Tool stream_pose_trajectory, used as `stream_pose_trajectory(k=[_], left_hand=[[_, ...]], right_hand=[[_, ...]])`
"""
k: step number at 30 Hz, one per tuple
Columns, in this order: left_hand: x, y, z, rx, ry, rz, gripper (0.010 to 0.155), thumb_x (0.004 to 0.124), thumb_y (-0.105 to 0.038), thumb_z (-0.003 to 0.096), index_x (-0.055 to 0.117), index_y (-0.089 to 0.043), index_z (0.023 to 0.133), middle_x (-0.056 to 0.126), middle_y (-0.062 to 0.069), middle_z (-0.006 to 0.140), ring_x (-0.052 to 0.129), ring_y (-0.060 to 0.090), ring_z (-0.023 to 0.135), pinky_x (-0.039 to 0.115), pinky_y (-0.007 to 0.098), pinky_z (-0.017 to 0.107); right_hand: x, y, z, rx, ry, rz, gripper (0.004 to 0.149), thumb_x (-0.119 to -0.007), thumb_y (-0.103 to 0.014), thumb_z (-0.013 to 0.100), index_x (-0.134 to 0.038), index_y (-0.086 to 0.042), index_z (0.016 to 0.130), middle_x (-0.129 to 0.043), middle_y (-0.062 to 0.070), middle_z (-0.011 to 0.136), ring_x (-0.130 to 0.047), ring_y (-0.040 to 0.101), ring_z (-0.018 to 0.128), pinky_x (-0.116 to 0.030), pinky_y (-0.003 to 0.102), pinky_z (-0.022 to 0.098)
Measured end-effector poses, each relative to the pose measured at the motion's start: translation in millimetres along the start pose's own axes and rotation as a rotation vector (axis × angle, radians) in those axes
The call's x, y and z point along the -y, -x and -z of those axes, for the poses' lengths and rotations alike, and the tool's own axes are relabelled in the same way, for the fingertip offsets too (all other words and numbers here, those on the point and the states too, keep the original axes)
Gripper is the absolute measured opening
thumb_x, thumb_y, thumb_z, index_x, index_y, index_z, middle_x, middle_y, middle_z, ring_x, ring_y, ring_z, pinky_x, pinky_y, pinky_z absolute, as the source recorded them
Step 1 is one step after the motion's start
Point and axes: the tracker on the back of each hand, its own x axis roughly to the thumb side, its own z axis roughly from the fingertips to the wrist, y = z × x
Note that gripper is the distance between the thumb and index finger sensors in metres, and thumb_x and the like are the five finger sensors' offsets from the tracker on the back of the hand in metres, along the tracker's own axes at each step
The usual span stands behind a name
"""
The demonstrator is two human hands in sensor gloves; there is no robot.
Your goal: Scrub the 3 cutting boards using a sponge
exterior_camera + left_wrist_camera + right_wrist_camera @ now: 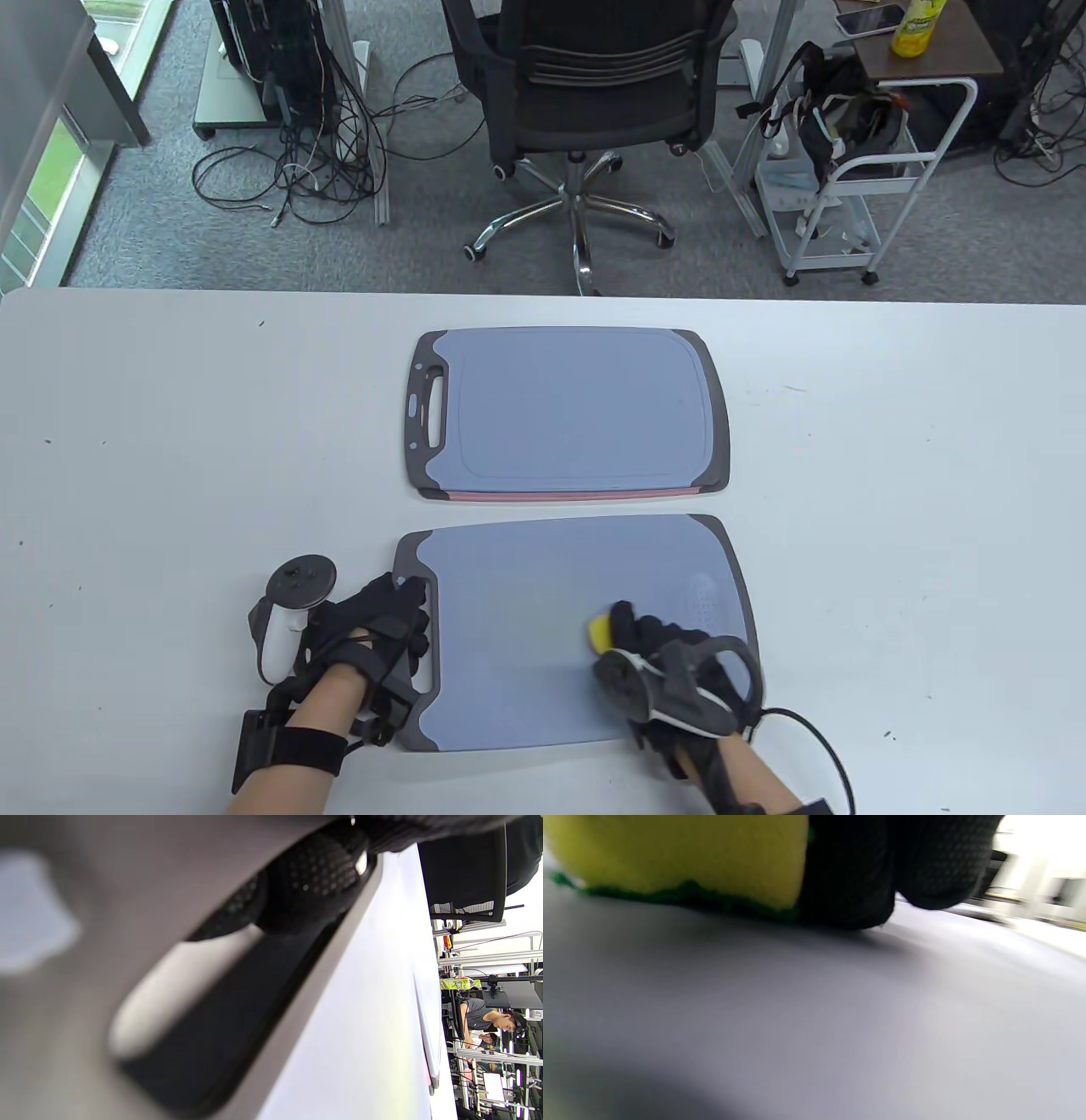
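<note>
The near board (543,628) lies flat on the desk (170,441), just in front of a stack (573,412) of the other boards, where a pink edge peeks from under the blue top one. The left hand (373,637) grips its grey handle end, fingers curled through the slot, while the right hand (670,671) grasps the sponge (601,632) and presses its green scouring face onto the board's right half. The board looks stiff, light and likely to slide on the smooth desk, so pinning the handle end seems wise; the sponge is soft and best squeezed by its yellow sides.
</note>
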Motion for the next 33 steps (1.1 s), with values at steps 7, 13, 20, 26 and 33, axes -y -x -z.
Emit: stream_pose_trajectory(k=[7, 13, 20, 26, 33], left_hand=[[-0.3, 0.7, -0.6, 0.0, -0.003, -0.018, 0.052, 0.067, -0.056, 0.0592, 0.069, -0.017, 0.095, 0.095, -0.008, 0.067, 0.108, 0.001, 0.038, 0.101, 0.026, 0.028], [-0.9, 2.1, -1.6, -0.016, -0.039, -0.061, 0.052, 0.068, -0.056, 0.059, 0.069, -0.018, 0.095, 0.095, -0.01, 0.065, 0.107, 0.0, 0.036, 0.1, 0.026, 0.027], [-1.5, 3.4, -2.5, -0.025, -0.033, -0.091, 0.052, 0.066, -0.057, 0.0596, 0.068, -0.019, 0.095, 0.094, -0.011, 0.066, 0.106, -0.001, 0.037, 0.1, 0.025, 0.029], [-4.5, 6.5, -2.0, -0.045, -0.016, -0.156, 0.051, 0.065, -0.058, 0.059, 0.068, -0.022, 0.095, 0.094, -0.013, 0.066, 0.105, -0.002, 0.038, 0.1, 0.024, 0.031], [-5.5, 7.4, -1.9, -0.049, -0.02, -0.163, 0.051, 0.065, -0.058, 0.0588, 0.068, -0.022, 0.095, 0.094, -0.013, 0.066, 0.105, -0.003, 0.038, 0.1, 0.024, 0.031]], right_hand=[[20.0, -123.8, 39.1, 0.328, 0.064, -0.093, 0.074, -0.066, -0.057, 0.045, -0.062, -0.008, 0.099, -0.083, 0.009, 0.069, -0.091, 0.017, 0.047, -0.079, 0.044, 0.047], [8.6, -30.1, 14.4, 0.118, -0.014, -0.083, 0.072, -0.067, -0.057, 0.044, -0.056, -0.016, 0.102, -0.08, 0.008, 0.074, -0.091, 0.018, 0.049, -0.078, 0.044, 0.048], [-25.7, 137.7, -67.9, -0.394, -0.112, 0.015, 0.072, -0.068, -0.056, 0.044, -0.06, -0.013, 0.101, -0.082, 0.009, 0.072, -0.091, 0.019, 0.048, -0.079, 0.046, 0.046], [-21.4, 124.3, -52.0, -0.376, -0.085, -0.019, 0.072, -0.07, -0.052, 0.045, -0.061, -0.006, 0.099, -0.083, 0.014, 0.071, -0.092, 0.021, 0.047, -0.078, 0.047, 0.046], [13.9, -57.8, 27.5, 0.186, 0.031, 0.029, 0.074, -0.069, -0.056, 0.044, -0.06, -0.009, 0.1, -0.083, 0.01, 0.07, -0.091, 0.018, 0.046, -0.079, 0.045, 0.046]])
